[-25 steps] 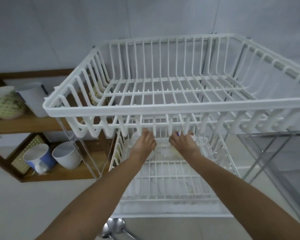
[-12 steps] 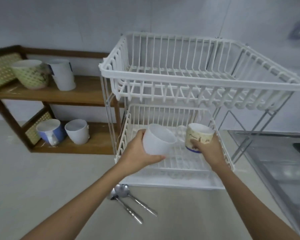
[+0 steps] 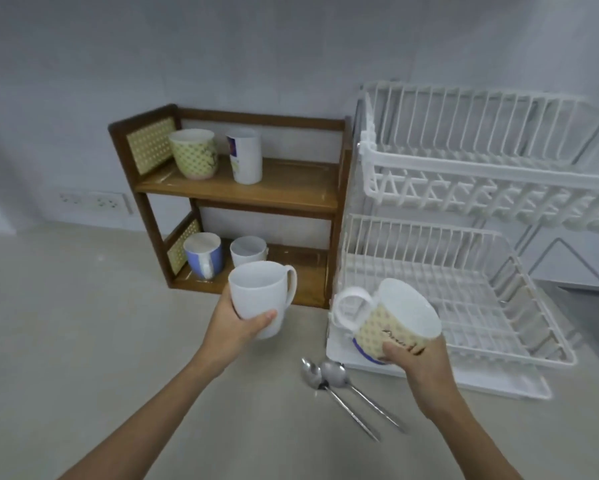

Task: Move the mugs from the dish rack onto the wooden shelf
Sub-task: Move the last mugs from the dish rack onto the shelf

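My left hand [image 3: 237, 329] grips a plain white mug [image 3: 258, 294] upright, in front of the lower level of the wooden shelf [image 3: 284, 199]. My right hand [image 3: 419, 362] holds a yellow patterned mug [image 3: 391, 323] tilted left, its handle pointing toward the shelf, in front of the white two-tier dish rack [image 3: 481, 174]. Both rack tiers look empty. On the shelf's top level stand a yellow patterned mug [image 3: 194, 154] and a tall white mug [image 3: 244, 155]. The bottom level holds a blue striped mug [image 3: 203, 254] and a white mug [image 3: 248, 251].
Two metal spoons [image 3: 329, 375] lie on the beige counter [image 3: 83, 323] between my arms. The rack's white drip tray [image 3: 499, 386] reaches toward the counter's front. A wall socket strip [image 3: 94, 202] sits left of the shelf. A steel sink edge [image 3: 589, 299] shows at far right.
Both hands reached into the lower rack tier, lifted out one mug each, and carried them left toward the shelf. The view has swung left and pulled back.
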A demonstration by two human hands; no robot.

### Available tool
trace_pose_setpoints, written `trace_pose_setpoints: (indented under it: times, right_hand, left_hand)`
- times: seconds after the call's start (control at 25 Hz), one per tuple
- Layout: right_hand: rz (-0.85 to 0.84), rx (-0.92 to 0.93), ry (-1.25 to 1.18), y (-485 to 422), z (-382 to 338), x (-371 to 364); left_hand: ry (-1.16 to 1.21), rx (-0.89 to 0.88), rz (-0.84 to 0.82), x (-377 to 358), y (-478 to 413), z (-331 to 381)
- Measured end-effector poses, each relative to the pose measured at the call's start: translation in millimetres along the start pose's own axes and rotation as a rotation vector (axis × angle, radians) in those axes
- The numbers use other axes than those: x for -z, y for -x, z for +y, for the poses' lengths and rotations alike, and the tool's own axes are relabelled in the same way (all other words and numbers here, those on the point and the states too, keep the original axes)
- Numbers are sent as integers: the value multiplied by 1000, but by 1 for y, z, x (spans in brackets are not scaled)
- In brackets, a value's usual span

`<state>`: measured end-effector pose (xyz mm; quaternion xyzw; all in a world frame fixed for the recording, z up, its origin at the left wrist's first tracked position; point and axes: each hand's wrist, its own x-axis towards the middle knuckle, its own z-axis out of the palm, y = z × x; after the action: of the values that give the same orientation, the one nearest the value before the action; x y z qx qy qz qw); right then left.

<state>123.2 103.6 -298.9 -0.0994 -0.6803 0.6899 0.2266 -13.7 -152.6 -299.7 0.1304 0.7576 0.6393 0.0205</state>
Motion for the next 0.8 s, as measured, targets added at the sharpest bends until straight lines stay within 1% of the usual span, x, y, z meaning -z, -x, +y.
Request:
trace_pose_setpoints:
  times: [0.12,0.2,0.32,0.44,0.6,0.68,0.8]
  right_hand:
    - [-37,4,-21,10,-10,-72]
    - [-17,18,-22,6,-20,-113]
    - [77,103,59,-27,-46,-165]
    - [246,178,182,-87,-81,-208]
    - [491,94,327,-172,-110,-226]
    - [545,36,425,-196,-111,-224]
    - [548,8,570,-217,-100,-225]
  left_hand:
    - [-52,31,43,44,-18,-25]
    - [-86,45,50,71,-30,-38]
    - [-98,60,52,97,-46,-46]
    - [-78,62,36,109,-59,-45]
    - [-100,41,-36,109,-67,-37]
    - [-84,38,-70,106,-65,-39]
    - [-76,30,-151,100,-63,-42]
